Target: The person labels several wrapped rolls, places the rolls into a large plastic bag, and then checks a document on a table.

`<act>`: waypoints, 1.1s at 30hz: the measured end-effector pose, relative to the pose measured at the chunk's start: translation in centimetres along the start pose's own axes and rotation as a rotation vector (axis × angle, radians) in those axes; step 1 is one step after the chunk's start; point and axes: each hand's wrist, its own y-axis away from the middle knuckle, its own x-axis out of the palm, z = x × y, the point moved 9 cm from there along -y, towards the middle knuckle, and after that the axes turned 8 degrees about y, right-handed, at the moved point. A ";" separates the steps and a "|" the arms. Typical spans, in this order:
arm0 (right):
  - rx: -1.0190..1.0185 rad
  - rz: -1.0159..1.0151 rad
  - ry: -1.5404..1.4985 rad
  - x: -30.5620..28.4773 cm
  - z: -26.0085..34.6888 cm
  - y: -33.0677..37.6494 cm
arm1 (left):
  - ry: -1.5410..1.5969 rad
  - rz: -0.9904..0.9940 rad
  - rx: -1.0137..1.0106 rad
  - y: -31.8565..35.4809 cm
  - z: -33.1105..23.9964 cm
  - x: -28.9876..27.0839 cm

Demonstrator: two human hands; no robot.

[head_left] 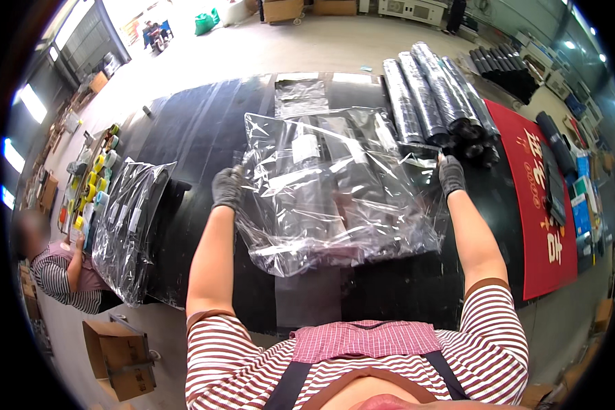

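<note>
A large clear plastic bag (pixel 301 239) spreads across the black worktable (pixel 205 130) in front of me, crinkled and glossy. Dark material shows through it, but its kind is hard to make out. My left hand (pixel 227 188), in a grey glove, is closed on the bag's left edge. At the opposite side, my right hand (pixel 451 175), gloved alike, pinches the right edge close to the ends of several plastic-wrapped black rolls (pixel 424 96). Both arms reach forward, holding the bag stretched between them.
Further left lies another plastic-covered dark bundle (pixel 126 225), beside a row of tape rolls (pixel 96 181) and a co-worker (pixel 68 273). A red cloth (pixel 533 225) covers the table's right end. An open cardboard box (pixel 119 359) stands at lower left.
</note>
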 end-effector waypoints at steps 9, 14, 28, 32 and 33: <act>0.028 0.331 0.339 15.1 -5.2 2.2 | -0.568 0.403 -0.108 2.9 6.3 11.6; -0.033 0.197 0.189 11.8 -6.2 0.0 | -0.657 0.202 -0.069 0.5 3.7 9.6; -0.353 0.388 0.077 11.6 5.7 7.5 | -0.533 0.529 0.093 9.3 4.5 19.8; -0.371 0.380 0.078 11.5 5.7 7.7 | -0.582 0.501 0.124 8.9 4.8 19.6; -0.380 0.368 0.065 11.5 5.4 7.7 | -0.570 0.519 0.111 8.9 4.2 19.8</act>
